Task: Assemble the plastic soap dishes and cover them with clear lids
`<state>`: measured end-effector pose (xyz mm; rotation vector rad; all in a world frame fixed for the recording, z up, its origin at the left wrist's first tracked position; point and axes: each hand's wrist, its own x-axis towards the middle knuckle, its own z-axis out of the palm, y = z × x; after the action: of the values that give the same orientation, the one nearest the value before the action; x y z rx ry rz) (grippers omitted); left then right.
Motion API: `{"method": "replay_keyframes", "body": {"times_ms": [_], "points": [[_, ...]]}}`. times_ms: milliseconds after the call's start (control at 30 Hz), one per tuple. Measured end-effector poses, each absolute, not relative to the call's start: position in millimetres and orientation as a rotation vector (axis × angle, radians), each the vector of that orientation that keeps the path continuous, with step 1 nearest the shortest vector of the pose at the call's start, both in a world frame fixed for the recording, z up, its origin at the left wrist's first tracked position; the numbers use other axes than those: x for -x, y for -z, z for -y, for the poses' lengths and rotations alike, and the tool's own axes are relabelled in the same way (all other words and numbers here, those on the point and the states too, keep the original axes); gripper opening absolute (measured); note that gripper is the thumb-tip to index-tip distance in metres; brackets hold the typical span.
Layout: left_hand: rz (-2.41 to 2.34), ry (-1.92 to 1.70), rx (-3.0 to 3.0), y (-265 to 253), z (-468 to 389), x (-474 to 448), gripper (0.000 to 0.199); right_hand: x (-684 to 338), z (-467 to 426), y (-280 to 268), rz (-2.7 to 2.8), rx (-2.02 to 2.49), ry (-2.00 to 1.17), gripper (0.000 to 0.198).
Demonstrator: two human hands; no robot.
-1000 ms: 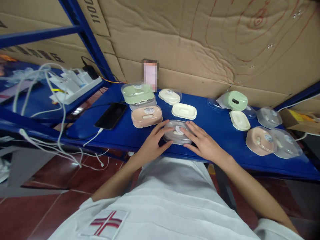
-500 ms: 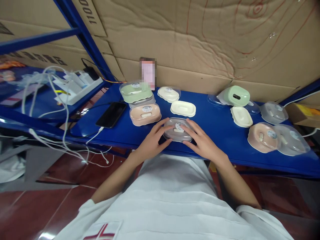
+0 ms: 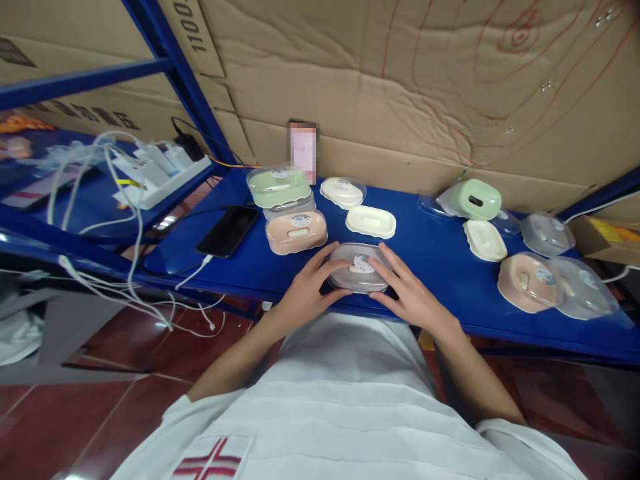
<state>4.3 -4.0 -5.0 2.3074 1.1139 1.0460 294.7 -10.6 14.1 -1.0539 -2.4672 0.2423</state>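
Observation:
A grey soap box [image 3: 361, 279] under a clear domed lid rests near the front edge of the blue table, with a round label on top. My left hand [image 3: 313, 288] grips its left side, thumb at the near edge and fingers reaching over the lid. Around its right side curls my right hand [image 3: 406, 288], also with thumb near and fingers on the top. Just behind lies a cream oval piece [image 3: 371, 221]. To the left of it is a pink soap box [image 3: 297, 232], with a clear-lidded green one [image 3: 280, 189] farther back.
On the right stand a green cover with a slot [image 3: 477, 199], a cream tray [image 3: 485, 240], a pink box [image 3: 529, 283] and clear-lidded boxes [image 3: 583, 288]. A black phone [image 3: 227, 231] with a white cable lies left. A cardboard sheet [image 3: 340, 80] backs the table [image 3: 445, 280].
The whole view has shifted slightly, so everything on the table appears a little lower. Both hands stay around the grey soap box, with hardly any change of grip.

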Motion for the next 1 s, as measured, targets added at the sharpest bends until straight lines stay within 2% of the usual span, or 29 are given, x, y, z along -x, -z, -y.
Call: {"method": "replay_keyframes", "body": {"times_ms": [167,267,400,633,767,867,1000], "points": [[-1.305,-1.312,-2.434,-13.9,-3.8,23.4,0.043,-295.5,12.2,-14.1,2.359,1.096,-0.246,0.098],[-1.493,-1.466,-2.382,-23.3,-22.5,52.4,0.048,-295.7,10.7,-13.0,2.347,1.141,-0.255,0.092],[-1.599,-1.435,-2.297,-21.8,-43.9,79.1,0.054,-295.2,6.7,-10.1,2.398,1.249,-0.301,0.08],[-1.689,-1.488,-2.257,-17.9,-31.9,64.8,0.065,-293.5,4.4,-4.1,2.482,1.23,-0.263,0.055],[-1.622,-1.655,-2.329,-18.3,-6.8,40.2,0.056,-297.6,-3.9,-12.3,2.526,1.208,-0.207,0.061],[-1.273,-1.442,-2.521,-10.2,0.4,20.8,0.049,-306.8,-28.9,-21.7,2.565,1.179,-0.079,0.072],[-1.105,-0.961,-2.582,0.0,-5.9,4.1,0.059,-314.3,-70.3,-24.3,2.583,1.232,0.046,0.072]]}}
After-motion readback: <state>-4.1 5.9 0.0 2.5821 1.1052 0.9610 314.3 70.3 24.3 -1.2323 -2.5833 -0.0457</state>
